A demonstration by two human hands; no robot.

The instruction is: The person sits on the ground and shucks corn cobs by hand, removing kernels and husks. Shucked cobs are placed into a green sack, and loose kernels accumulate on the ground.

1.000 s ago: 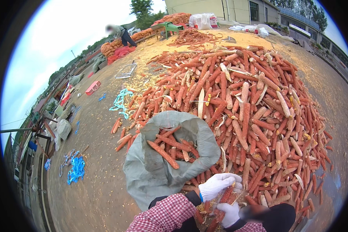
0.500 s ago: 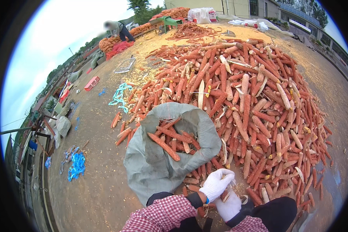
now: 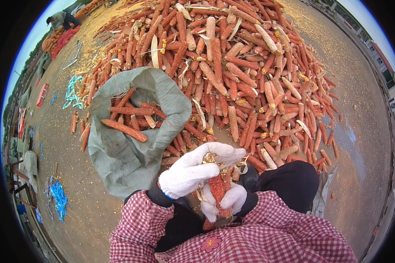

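Observation:
Both my hands wear white knitted gloves and meet low in the middle, above my lap. My right hand (image 3: 228,200) is closed around a red corn cob (image 3: 217,187), which it holds upright. My left hand (image 3: 191,170) curls over the cob's upper end, its fingers bent around it. Yellowish kernels (image 3: 210,159) show between the left thumb and fingers. Just left of my hands stands a grey-green woven sack (image 3: 118,168), its mouth gaping, with several red cobs (image 3: 123,129) inside.
A big heap of bare corn cobs (image 3: 232,83) rises ahead. Loose kernels dot the concrete ground (image 3: 87,219). At left lie blue straps (image 3: 58,199), turquoise straps (image 3: 73,91) and a red box (image 3: 42,94). Far left, another person (image 3: 63,19) bends over filled sacks.
My view has tipped down and turned right, so the sack and heap sit higher and further left. My hands have come nearer my body, and the cob between them now shows plainly.

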